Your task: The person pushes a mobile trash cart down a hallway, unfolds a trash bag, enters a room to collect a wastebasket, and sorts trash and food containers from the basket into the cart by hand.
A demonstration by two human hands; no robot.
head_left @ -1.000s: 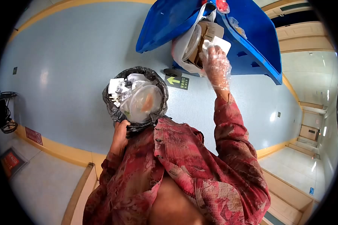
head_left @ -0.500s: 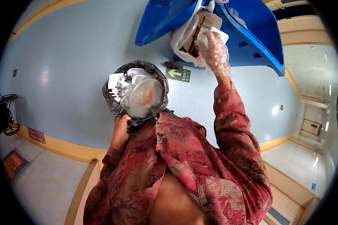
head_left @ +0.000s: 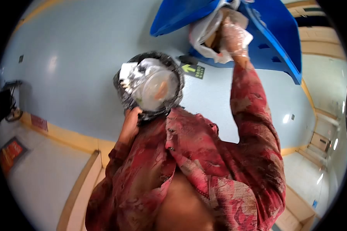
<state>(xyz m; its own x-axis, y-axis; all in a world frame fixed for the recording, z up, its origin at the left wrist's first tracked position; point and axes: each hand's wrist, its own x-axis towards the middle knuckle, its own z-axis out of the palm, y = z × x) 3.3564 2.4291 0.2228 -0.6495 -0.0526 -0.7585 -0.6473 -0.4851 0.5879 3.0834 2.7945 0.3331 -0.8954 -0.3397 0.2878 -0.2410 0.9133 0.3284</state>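
Observation:
My left hand (head_left: 133, 119) grips the near rim of a bin lined with a black bag (head_left: 121, 89). Inside the bin lie a round clear plastic container (head_left: 156, 91) with something orange in it and crumpled white paper (head_left: 128, 71). My right hand (head_left: 233, 37), in a clear plastic glove, reaches into a white bag (head_left: 199, 37) at the blue bin's opening. Its fingers are blurred, beside brown cardboard (head_left: 214, 39) and a white piece (head_left: 247, 38); what they hold, if anything, cannot be made out.
A large blue bin (head_left: 273, 44) with a raised blue lid (head_left: 177, 17) stands at the top. A green exit sign (head_left: 193, 71) is on the floor between the bins. At the far left is a dark wheeled object (head_left: 7, 106), with a red mat (head_left: 12, 154) below it.
The view has shifted, so the bins sit further right and higher. My right hand has moved deeper into the white bag. My left hand keeps its hold on the black-lined bin.

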